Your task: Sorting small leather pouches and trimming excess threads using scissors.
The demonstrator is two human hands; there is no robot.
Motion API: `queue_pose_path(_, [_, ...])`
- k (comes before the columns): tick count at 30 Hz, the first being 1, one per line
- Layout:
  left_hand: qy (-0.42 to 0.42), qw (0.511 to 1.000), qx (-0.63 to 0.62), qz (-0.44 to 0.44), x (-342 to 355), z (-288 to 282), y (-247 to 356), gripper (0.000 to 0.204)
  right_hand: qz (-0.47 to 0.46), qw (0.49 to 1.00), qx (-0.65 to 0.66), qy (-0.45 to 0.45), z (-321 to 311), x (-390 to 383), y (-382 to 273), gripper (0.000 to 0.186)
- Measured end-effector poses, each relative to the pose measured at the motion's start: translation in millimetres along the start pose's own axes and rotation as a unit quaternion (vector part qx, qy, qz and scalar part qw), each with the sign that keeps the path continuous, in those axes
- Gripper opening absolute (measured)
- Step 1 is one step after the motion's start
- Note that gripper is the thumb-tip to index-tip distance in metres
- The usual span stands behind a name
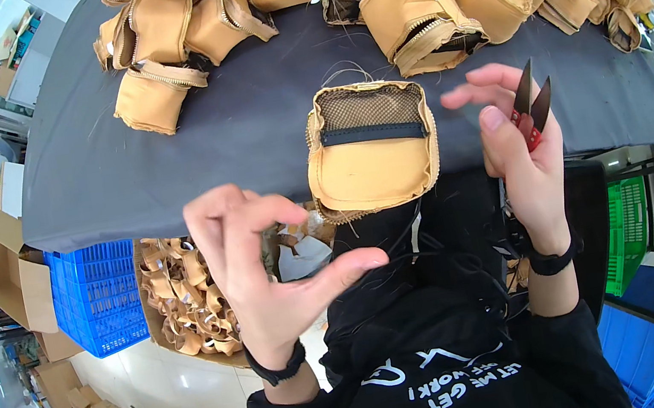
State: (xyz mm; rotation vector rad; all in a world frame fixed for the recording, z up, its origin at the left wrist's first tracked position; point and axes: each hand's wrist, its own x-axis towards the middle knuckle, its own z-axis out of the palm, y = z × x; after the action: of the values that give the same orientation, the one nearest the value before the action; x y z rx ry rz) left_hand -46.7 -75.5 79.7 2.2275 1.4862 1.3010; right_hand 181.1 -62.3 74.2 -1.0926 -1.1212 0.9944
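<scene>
A small tan zippered pouch (373,168) lies opened at the table's near edge, its inside facing up. It has a brown mesh pocket with a black band across it, and loose threads stick out at its far side. My left hand (258,254) is held apart from the pouch at its lower left, thumb and fingers spread with nothing between them. To the pouch's right, my right hand (520,141) holds red-handled thread snips (530,108) against the palm, blades pointing up and slightly apart. The thumb and index finger of that hand are apart, not touching the pouch.
Many similar tan pouches (416,12) are piled along the far side of the dark-covered table (247,139). Below on the left stand blue crates (97,298) and a carton of tan pieces (187,301). A green crate (624,232) stands at the right.
</scene>
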Motion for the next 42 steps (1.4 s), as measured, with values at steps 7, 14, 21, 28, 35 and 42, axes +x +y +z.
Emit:
queue_pose_path(7, [0.035,0.998,-0.040,-0.043,-7.7,14.9,8.7,0.019,-0.051,0.996,0.048,-0.062,28.6,10.9,10.4,0.047])
queue_pose_path(14, [0.100,0.985,-0.122,-0.068,-12.2,0.6,-0.3,0.003,0.070,0.989,0.090,-0.098,36.4,-2.5,16.6,0.045])
queue_pose_path(21, [-0.005,0.988,-0.143,-0.063,5.7,7.3,8.0,0.033,-0.006,0.992,0.080,-0.097,35.0,-23.2,31.1,0.048])
queue_pose_path(28, [-0.115,0.992,-0.047,0.007,37.8,9.5,11.5,0.036,-0.026,0.991,0.100,-0.088,36.5,-27.2,34.8,0.047])
queue_pose_path(35, [-0.136,0.986,-0.068,0.066,51.1,19.5,15.6,0.025,-0.024,0.991,0.103,-0.084,37.4,-31.8,33.4,0.046])
queue_pose_path(42, [-0.046,0.989,-0.134,0.045,43.9,34.9,17.3,0.011,-0.007,0.993,0.043,-0.108,30.6,-31.6,29.7,0.048])
